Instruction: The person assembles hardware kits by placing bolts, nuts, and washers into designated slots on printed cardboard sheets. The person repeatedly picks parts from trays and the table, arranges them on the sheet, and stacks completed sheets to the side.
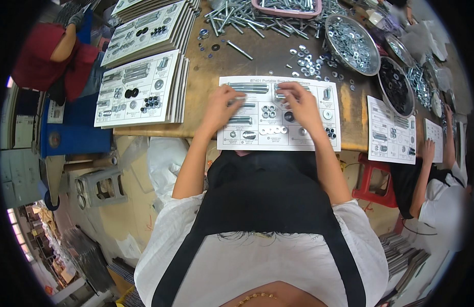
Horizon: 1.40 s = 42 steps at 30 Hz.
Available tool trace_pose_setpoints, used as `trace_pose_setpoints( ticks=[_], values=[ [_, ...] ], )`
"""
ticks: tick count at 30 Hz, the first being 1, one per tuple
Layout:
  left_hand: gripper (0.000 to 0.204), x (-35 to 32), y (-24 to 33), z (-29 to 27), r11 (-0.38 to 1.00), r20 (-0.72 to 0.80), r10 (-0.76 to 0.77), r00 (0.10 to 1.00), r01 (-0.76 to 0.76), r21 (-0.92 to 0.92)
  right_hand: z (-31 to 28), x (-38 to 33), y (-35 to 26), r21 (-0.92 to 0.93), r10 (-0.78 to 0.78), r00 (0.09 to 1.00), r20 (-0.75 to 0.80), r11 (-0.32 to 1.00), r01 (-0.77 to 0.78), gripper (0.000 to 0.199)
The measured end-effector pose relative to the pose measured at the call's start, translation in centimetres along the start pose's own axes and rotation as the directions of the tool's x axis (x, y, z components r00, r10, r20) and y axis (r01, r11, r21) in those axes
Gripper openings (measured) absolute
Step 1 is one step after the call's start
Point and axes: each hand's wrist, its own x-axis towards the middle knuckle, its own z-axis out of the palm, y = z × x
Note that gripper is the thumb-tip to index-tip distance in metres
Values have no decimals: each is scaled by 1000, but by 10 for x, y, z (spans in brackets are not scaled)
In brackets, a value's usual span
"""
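A white hardware card (257,141) with printed panels lies before me at the table's front edge. Long bolts (255,88) lie along its top row, and shorter bolts (240,120) sit lower on the left. Nuts (269,111) form a cluster mid-card; pale washers (274,130) line up beneath them. My left hand (220,108) rests over the card's left edge, its bent fingers apart beside the bolts. Over the upper right part, my right hand (302,107) has its fingers curved and apart, touching or just above the bolts there. Nothing shows gripped in either hand; the right fingertips partly hide those bolts.
Stacked filled cards (137,92) stand at the left. Loose bolts (237,18), a pink tray (288,11), a metal bowl of washers (352,46) and a bowl of black parts (395,87) lie beyond. Another person's hand (428,151) is at the right, near another card (391,130).
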Motion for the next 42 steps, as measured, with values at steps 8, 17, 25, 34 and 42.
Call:
trace_pose_setpoints(
  ticks=[8,17,25,34,42],
  values=[
    [44,30,-14,-19,998,129,-64,990,65,-3,40,26,10,-444,7,997,-83,895,-43,31],
    [33,31,-17,-10,994,157,-96,983,102,-32,48,26,4,-546,96,985,-146,822,-161,33],
    [29,36,-27,-4,998,145,47,988,-51,23,50,27,9,-482,41,994,-103,872,-86,31],
    [35,23,-30,-8,996,-12,58,998,-59,-67,15,24,5,-281,-76,993,-90,958,48,46],
    [31,-81,-20,-23,838,-7,-473,881,452,306,-116,-21,70,-689,-160,896,-415,698,-194,47]
  ],
)
